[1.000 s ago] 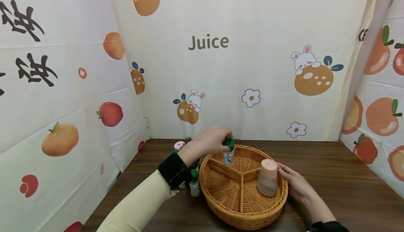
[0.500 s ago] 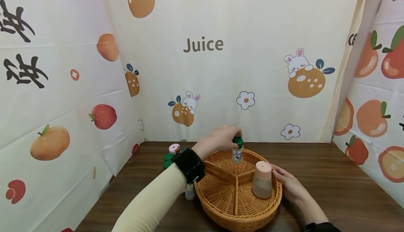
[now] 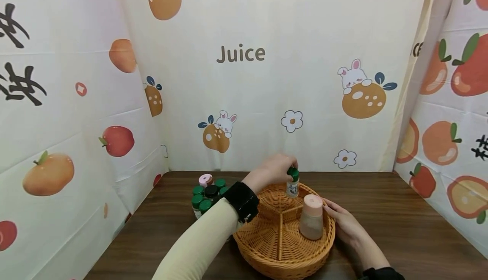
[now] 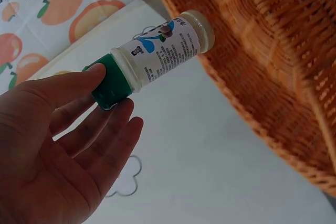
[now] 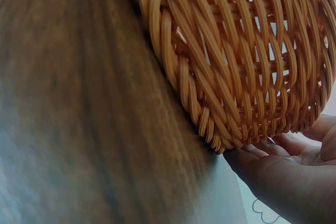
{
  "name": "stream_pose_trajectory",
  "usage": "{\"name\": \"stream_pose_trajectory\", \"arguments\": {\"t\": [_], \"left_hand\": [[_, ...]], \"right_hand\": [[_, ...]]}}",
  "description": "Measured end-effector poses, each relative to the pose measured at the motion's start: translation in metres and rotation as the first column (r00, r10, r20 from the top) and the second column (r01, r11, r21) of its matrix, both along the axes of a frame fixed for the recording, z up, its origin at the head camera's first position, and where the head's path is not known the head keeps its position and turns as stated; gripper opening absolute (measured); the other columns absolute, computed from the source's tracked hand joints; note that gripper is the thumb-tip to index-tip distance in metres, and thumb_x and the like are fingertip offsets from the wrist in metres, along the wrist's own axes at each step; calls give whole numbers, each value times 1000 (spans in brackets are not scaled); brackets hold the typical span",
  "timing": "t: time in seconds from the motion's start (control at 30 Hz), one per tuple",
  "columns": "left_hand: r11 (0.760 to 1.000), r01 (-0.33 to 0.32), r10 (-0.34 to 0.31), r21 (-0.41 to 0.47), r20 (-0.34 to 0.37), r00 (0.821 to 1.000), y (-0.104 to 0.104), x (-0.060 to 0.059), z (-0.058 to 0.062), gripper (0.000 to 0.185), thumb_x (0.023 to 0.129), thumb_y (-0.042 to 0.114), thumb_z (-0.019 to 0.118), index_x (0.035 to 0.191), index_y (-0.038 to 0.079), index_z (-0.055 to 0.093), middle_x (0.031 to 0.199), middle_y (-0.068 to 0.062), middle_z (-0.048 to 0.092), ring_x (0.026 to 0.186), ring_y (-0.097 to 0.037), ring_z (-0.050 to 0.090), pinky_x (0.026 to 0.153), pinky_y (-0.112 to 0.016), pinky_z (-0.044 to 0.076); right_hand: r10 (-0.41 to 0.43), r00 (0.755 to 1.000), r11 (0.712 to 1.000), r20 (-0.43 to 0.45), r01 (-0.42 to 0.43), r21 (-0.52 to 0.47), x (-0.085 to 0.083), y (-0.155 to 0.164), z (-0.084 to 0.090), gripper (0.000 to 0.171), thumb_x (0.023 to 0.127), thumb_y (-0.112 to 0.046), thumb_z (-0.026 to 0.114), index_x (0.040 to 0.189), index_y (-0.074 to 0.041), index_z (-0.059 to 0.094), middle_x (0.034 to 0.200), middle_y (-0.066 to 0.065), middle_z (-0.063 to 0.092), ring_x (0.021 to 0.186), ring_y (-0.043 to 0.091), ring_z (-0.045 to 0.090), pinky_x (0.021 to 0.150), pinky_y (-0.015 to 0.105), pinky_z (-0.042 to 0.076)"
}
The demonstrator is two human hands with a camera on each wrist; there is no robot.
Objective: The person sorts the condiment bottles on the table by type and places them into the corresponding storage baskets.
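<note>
My left hand [image 3: 275, 170] pinches the green cap of a small spice jar [image 3: 292, 189] with a printed white label. The jar stands over the back compartment of a round, divided wicker basket [image 3: 284, 264]. In the left wrist view, thumb and fingertips grip that cap [image 4: 113, 85], and the jar's base is beside the basket wall [image 4: 239, 93]. My right hand [image 3: 350, 225] holds the basket's right side at the rim; in the right wrist view its fingers lie along the woven wall [image 5: 252, 66], partly hidden. A pink-capped frosted jar [image 3: 311, 223] stands in the right compartment.
Left of the basket, several green-capped jars [image 3: 197, 200] stand close together with a black-capped jar [image 3: 211, 191] and a pink-topped one [image 3: 206, 180], partly behind my left forearm. The dark wooden table [image 3: 396, 216] meets printed cloth walls [image 3: 248, 89] at the back and sides.
The head view has turned slightly right. My left hand has moved a little right over the back compartment with the spice jar. The right hand keeps its place on the basket.
</note>
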State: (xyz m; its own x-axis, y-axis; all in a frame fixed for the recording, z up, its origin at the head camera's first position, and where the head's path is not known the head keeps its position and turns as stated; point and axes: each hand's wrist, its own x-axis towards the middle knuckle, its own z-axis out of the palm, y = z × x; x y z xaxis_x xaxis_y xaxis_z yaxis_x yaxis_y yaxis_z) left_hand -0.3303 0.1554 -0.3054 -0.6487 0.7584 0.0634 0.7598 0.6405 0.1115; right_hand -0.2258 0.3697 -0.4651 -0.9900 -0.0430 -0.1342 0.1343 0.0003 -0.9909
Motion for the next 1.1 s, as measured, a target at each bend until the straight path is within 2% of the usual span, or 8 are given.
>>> {"name": "stream_pose_trajectory", "arguments": {"t": [0.23, 0.4, 0.57, 0.77, 1.1], "left_hand": [[1000, 1, -1, -31, 5, 1000, 11, 0, -21, 32, 94, 21, 70, 125, 18, 64, 118, 3, 68, 100, -7, 63, 77, -18, 52], [998, 2, -2, -56, 11, 1000, 18, 1, -27, 33, 95, 22, 69, 128, 19, 63, 120, 3, 67, 103, -8, 63, 78, -19, 52], [997, 27, -27, -79, 0, 1000, 22, -1, -31, 32, 95, 22, 70, 126, 20, 63, 119, 2, 67, 102, -8, 62, 79, -18, 51], [993, 66, -66, -102, 8, 998, 23, -3, -38, 30, 94, 21, 71, 123, 20, 65, 117, 2, 67, 99, -8, 61, 78, -18, 50], [992, 71, -63, -104, 81, 995, 27, -3, -46, 33, 94, 20, 70, 127, 22, 64, 118, 4, 67, 94, -6, 60, 77, -19, 51]], "right_hand": [[-21, 1000, 1000, 14, 21, -3, 0, -4, -1, 68, 109, -34, 38, 159, 0, 7, 165, 24, 8, 124, -2, 46, 96, 19, 47], [-34, 999, 999, 19, 33, 21, -2, -4, -1, 67, 109, -35, 37, 159, -1, 9, 165, 24, 11, 142, 17, 34, 96, 19, 46], [-29, 999, 999, 20, 28, 18, -3, -4, 0, 67, 109, -35, 36, 159, 0, 8, 165, 25, 10, 148, 28, 23, 97, 20, 46], [-36, 999, 999, 19, 36, 23, -2, -5, 1, 66, 109, -35, 35, 159, -1, 10, 165, 25, 12, 147, 27, 24, 97, 19, 46], [-37, 999, 999, 21, 37, 28, -2, -3, 1, 66, 109, -35, 35, 159, -1, 10, 164, 26, 13, 145, 23, 29, 97, 20, 46]]}}
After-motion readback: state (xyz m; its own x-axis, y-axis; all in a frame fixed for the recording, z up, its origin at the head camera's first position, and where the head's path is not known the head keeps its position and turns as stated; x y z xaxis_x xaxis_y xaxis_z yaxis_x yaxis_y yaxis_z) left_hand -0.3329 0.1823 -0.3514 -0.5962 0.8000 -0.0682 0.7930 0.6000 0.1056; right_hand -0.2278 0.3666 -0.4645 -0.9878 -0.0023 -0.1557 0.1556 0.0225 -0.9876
